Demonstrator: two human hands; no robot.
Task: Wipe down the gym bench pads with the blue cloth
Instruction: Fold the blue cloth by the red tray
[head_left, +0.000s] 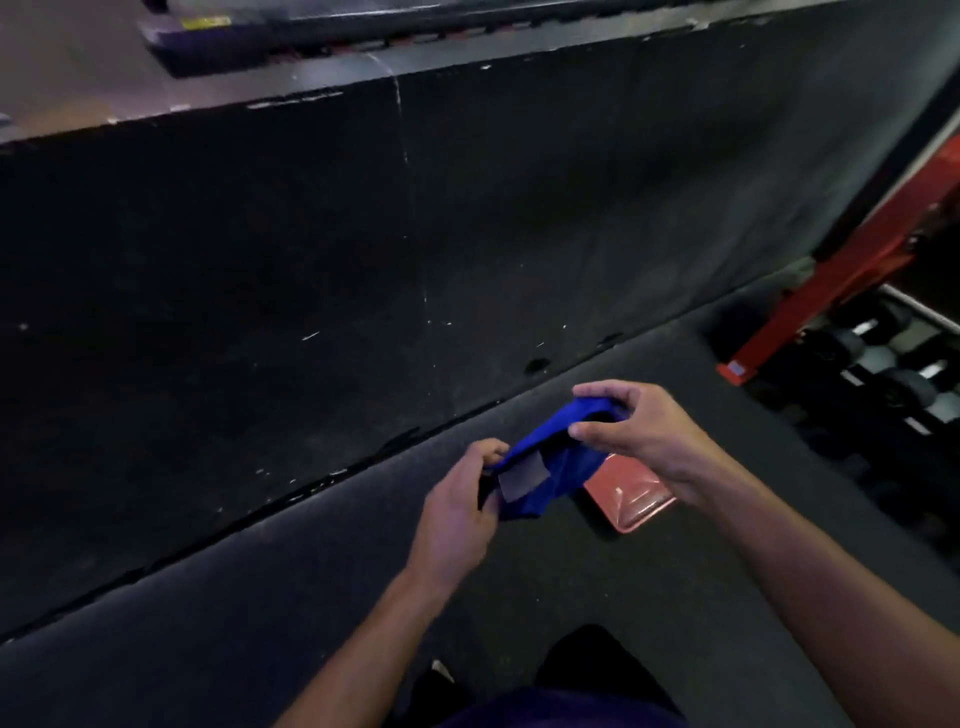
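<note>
Blue cloth (540, 462) is pinched between left hand (457, 512) and right hand (631, 434), a grey label facing up beside the left grip.

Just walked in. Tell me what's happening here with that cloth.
A person stands on a dark rubber gym floor, holding a blue cloth in the air between both hands. The left hand grips its lower end and the right hand pinches the upper end, as if unfolding or refolding it. No bench pad is in view, so no wiping is happening. A red rack with dumbbells sits to the right.
</note>
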